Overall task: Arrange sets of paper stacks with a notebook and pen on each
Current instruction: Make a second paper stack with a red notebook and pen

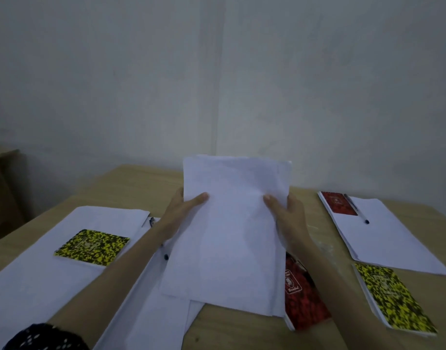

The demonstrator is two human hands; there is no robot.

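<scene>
Both hands hold a stack of white paper (232, 228) lifted above the table's middle; my left hand (184, 210) grips its left edge and my right hand (285, 213) its right edge. At the left lies a paper stack (40, 269) with a yellow-black notebook (92, 247) on it. A pen (156, 231) shows partly beside my left forearm. At the right, another paper stack (391, 238) carries a red notebook (339, 203) and a pen (355, 208). A red notebook (302, 296) lies partly under the held stack. A second yellow-black notebook (393, 296) rests near the right front.
The wooden table (242, 332) ends at a pale wall behind. More loose paper (153, 311) lies under my left forearm. A dark wooden piece of furniture (2, 188) stands at the far left.
</scene>
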